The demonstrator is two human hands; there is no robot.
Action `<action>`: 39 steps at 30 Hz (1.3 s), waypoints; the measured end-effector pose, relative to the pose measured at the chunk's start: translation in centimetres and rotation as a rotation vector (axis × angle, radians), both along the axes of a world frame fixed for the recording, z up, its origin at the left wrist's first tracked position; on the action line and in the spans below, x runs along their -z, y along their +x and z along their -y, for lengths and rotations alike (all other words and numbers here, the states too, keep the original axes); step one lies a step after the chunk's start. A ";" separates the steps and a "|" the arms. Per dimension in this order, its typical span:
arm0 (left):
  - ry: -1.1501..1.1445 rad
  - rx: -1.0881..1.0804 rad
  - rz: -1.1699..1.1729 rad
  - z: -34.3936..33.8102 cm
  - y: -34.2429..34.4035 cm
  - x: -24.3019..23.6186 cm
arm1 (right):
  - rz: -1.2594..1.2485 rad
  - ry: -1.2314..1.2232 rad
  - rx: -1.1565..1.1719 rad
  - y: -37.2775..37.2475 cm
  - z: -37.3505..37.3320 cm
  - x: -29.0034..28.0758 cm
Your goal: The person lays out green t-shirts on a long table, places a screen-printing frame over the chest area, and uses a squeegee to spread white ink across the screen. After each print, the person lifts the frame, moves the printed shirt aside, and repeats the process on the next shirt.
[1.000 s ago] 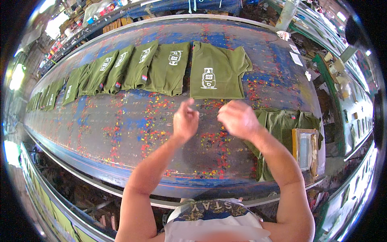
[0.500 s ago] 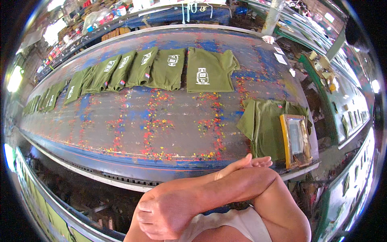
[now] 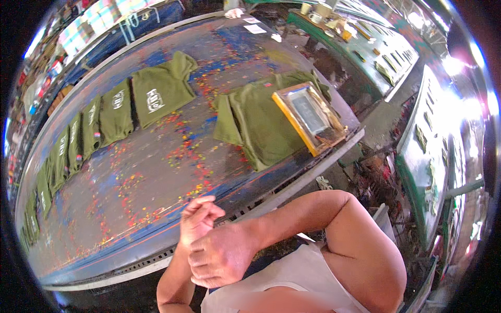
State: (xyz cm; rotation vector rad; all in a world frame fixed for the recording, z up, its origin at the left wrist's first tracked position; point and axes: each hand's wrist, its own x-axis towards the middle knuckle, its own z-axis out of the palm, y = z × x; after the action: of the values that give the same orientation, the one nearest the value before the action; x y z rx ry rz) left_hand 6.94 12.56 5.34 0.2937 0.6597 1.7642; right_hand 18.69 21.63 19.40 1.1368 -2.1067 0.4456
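My left hand [image 3: 199,218] is raised in front of the table's near edge, its fingers loosely bent and apart, with nothing seen in them. Across my left wrist lies my right hand [image 3: 223,255], closed, knuckles up; what its fingers hold, if anything, is hidden. Farther right on the table, an olive green T-shirt [image 3: 255,125] is spread out. A wood-framed printing screen [image 3: 309,117] rests on that shirt near the table corner. Another green shirt with a white print [image 3: 162,91] lies at the far side, beside a row of similar printed green shirts [image 3: 116,112].
The long table [image 3: 156,156] is spotted with red, yellow and blue paint. White papers [image 3: 255,28] lie at its far end. To the right stand a green-edged bench [image 3: 334,39] with cups and tools, and a sloped pale board [image 3: 425,156] holding dark pieces.
My view has swung right, so the shirts and screen appear farther left. My left hand has drawn back from beyond my right forearm; my right hand is now at my left wrist.
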 end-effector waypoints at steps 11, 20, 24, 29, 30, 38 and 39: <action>-0.274 -0.232 -0.747 -14.3 9.9 -2.0 | 0.475 -0.119 0.574 18.8 -28.5 -2.0; -0.297 -0.166 -2.046 -34.0 21.1 -3.7 | 0.837 0.071 1.109 34.1 -43.1 0.3; -0.452 -0.095 -2.242 -35.8 22.0 -3.6 | 0.899 0.055 0.918 34.2 -46.1 2.2; -0.542 -0.037 -2.265 -36.3 22.6 -4.3 | 0.855 0.064 0.795 31.6 -48.6 2.3; -0.557 -0.031 -2.257 -36.5 22.6 -4.5 | 0.891 0.043 0.763 30.9 -49.7 1.9; -0.577 -0.094 -2.198 -37.7 23.2 -5.2 | 0.905 0.008 0.801 21.4 -59.2 1.4; -0.576 -0.081 -2.201 -37.7 23.1 -5.2 | 0.863 0.011 0.852 20.2 -59.8 1.7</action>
State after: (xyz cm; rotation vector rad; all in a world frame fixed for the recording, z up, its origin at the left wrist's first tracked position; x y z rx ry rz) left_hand 30.08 50.29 10.54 1.7995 2.5269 0.5021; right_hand 38.86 81.46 17.70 -0.1026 -3.0482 0.5460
